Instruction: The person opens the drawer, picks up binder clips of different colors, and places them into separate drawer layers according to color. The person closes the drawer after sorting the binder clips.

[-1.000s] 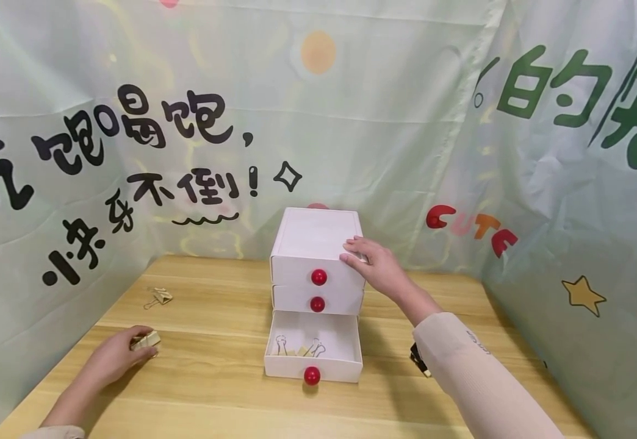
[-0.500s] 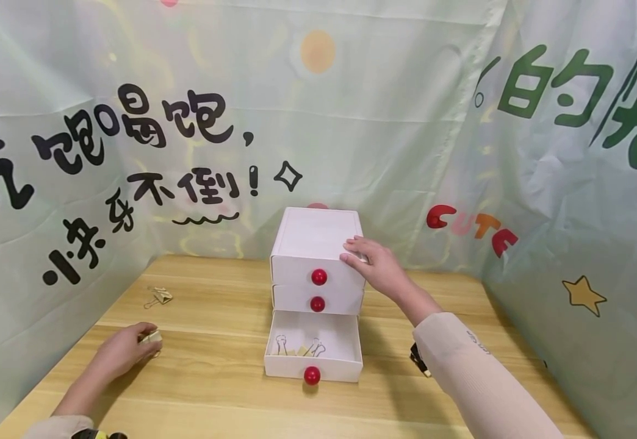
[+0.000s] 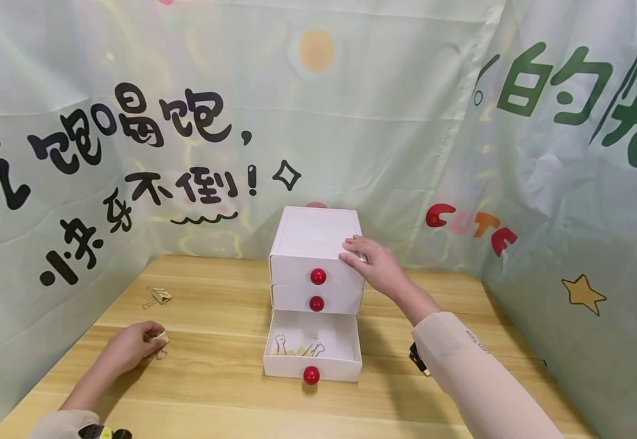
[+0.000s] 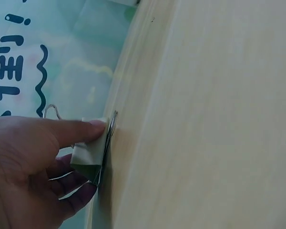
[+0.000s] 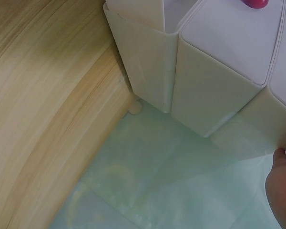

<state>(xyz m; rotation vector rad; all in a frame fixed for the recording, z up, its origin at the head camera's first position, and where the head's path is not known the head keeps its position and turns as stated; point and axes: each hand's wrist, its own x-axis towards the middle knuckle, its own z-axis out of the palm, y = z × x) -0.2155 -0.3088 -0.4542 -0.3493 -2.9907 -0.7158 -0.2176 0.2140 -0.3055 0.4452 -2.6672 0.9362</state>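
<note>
My left hand [image 3: 130, 347] pinches a pale yellow binder clip [image 4: 89, 153] between thumb and fingers, low over the left side of the table; its wire handles show in the left wrist view. Behind it a second binder clip [image 3: 160, 296] lies on the wood. My right hand [image 3: 376, 265] rests with extended fingers on the top right edge of a white drawer unit [image 3: 318, 231] with red knobs. The unit's bottom drawer [image 3: 332, 367] is pulled out and holds several binder clips [image 3: 302, 349], partly hidden by its front. The upper two drawers are closed.
The wooden table [image 3: 208, 366] runs between printed cloth walls [image 3: 351, 122] at the back and sides. A wrist strap [image 3: 104, 431] sits on the left sleeve, and a dark device [image 3: 419, 360] shows beside the right sleeve.
My left hand has moved slightly right and away from me with the binder clip, whose wire handle now shows below the fingers. The right hand stays on the drawer unit.
</note>
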